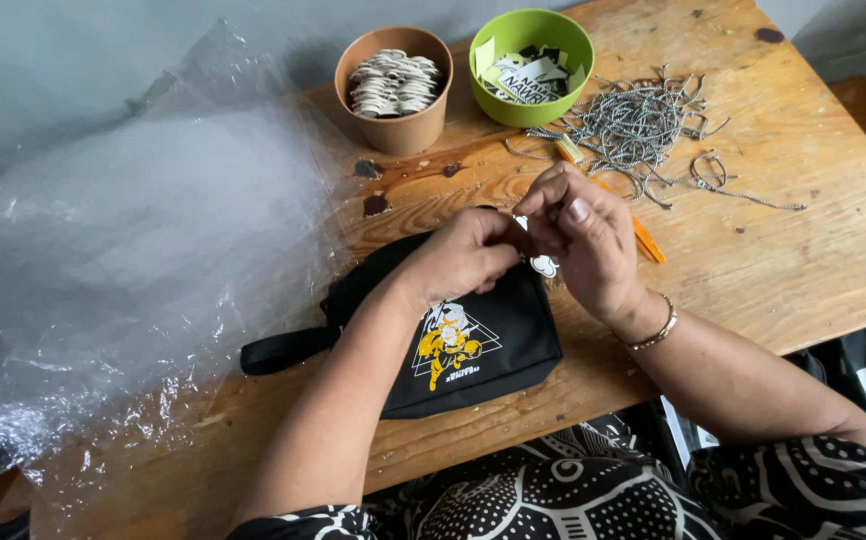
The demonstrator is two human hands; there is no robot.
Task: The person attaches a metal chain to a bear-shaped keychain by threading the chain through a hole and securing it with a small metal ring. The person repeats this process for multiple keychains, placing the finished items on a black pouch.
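Note:
A small black pouch (pixel 473 340) with a yellow and white printed figure lies on the wooden table (pixel 783 260), its strap pointing left. My left hand (pixel 458 255) rests on the pouch's top edge, fingers pinched together. My right hand (pixel 588 240) meets it just to the right, fingers closed around a small white tag (pixel 544 265) that hangs between both hands at the pouch's upper right corner. Whether a chain is in my fingers is hidden. A bracelet sits on my right wrist.
A brown paper cup (pixel 393 125) of white tags and a green bowl (pixel 531 105) of paper cards stand at the back. A heap of metal ball chains (pixel 638 125) lies to their right, an orange tool (pixel 648 240) below it. Clear plastic bags (pixel 123 270) cover the left.

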